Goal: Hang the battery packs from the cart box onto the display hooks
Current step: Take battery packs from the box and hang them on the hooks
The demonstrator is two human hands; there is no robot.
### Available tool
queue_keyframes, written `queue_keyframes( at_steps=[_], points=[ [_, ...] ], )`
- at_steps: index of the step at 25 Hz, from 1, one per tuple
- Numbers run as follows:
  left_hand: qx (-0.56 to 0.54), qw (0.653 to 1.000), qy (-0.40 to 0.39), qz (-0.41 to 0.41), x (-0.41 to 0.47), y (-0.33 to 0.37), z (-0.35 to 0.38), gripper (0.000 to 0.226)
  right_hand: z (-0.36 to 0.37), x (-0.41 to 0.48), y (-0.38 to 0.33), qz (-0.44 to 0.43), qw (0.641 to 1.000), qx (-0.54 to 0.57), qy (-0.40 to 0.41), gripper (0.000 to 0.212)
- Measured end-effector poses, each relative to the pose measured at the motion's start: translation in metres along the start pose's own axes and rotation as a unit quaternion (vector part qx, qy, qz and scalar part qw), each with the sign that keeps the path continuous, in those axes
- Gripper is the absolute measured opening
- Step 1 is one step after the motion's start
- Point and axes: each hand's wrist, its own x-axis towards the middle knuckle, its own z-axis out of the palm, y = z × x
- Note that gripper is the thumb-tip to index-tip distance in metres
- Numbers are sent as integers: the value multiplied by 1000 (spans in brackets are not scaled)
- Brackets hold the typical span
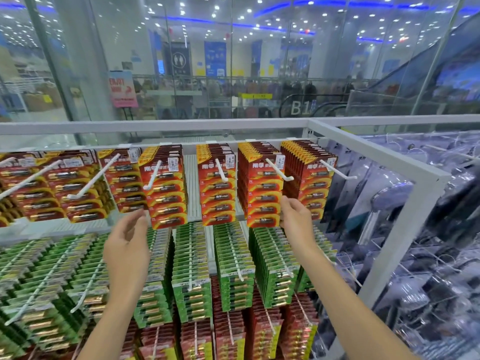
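Both forearms reach up from the bottom edge toward the top row of red battery packs (262,185). Left hand (127,245) hangs in mid air, fingers loosely spread w/ a slight curl, holding nothing; its fingertips sit just below-left of the red stack (165,188) hanging above it. Right hand (294,216) is up at the lower right edge of the red battery packs, thumb and fingers closing on the bottom corner of the front card; looks like a light pinch, but whether it truly grips or only touches, can't tell for sure.

Cart box isn't in view, so no fresh pack is in either hand as far as I can see. Judging by that, this is prob a straighten/push-back step on packs already hung.

Key relation: the white hook (279,169) for that stack sticks out toward the camera, above and just left of the right hand. Hook's long axis runs front-to-back, tip angled down toward the person; packs hang flat, long side vertical, faces square to the hook. Right hand is far nearer, so any slide along the hook is its job, pushing away from the body. Left hand is well apart from that stack.

Green packs (233,268) fill the rows beneath both wrists. Clear-bagged goods (415,229) hang off to the right of the right arm, past the white frame (389,162).
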Motion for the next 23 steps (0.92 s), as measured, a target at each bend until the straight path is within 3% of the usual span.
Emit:
queue_keyframes(
  at_steps=[4,7,10,17,23],
  points=[
    [-48,995,-57,-60,-59,-11,11,18,-29,-32,41,1,998,-55,23,36],
    [-59,979,-153,-120,-123,-30,46,17,-71,-76,76,49,997,-62,19,38],
    [-44,954,-248,-164,-188,-55,85,16,-124,-121,118,115,989,-64,68,26],
    [42,865,-446,-225,-329,-100,172,14,-268,-218,213,265,935,-62,227,22],
    [162,779,-563,-221,-430,-150,264,19,-351,-271,272,426,864,-59,260,24]
  ],
)
